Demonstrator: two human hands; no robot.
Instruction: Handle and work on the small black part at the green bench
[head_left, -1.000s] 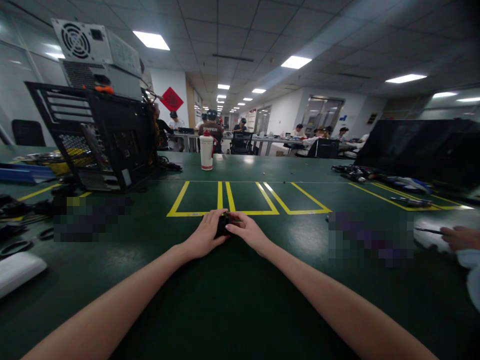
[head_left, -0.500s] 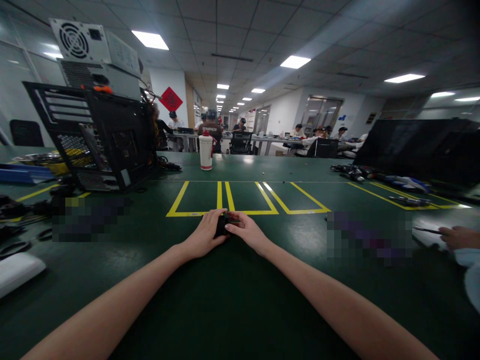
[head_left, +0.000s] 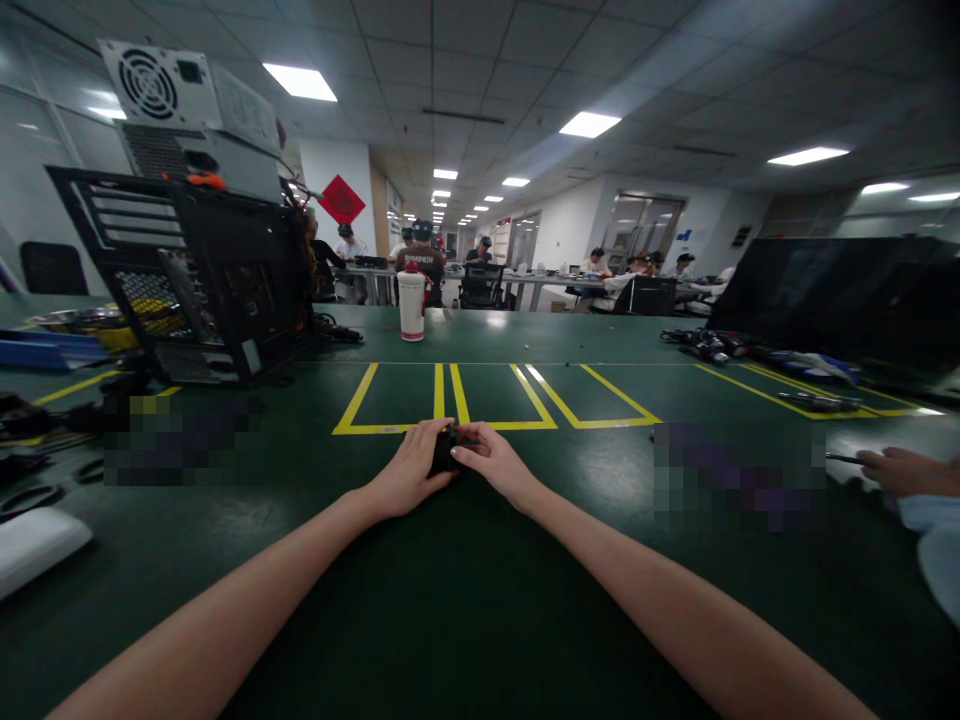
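Between my two hands is a small black block-like object [head_left: 442, 452], low over the green tabletop [head_left: 450, 600]; its kind is too dark and too covered to make out. My left hand [head_left: 415, 464] wraps round its left side, fingers over the top and thumb along the near side. From the right, my right hand [head_left: 491, 460] pinches its upper right edge with thumb and fingertips. A bit of green shows on top of the block near the right fingertips. Just beyond the hands run yellow tape outlines [head_left: 495, 425] on the table.
At the left stands an open black computer case [head_left: 225, 280] with power supplies [head_left: 187, 100] stacked on it. A white tumbler [head_left: 412, 305] stands ahead. Cables [head_left: 697, 345] lie at the right. Another person's hand [head_left: 904, 470] holds a thin dark tool at the right edge.
My hands and the black block stay almost exactly where they were. The other person's hand at the right has shifted slightly to the left.
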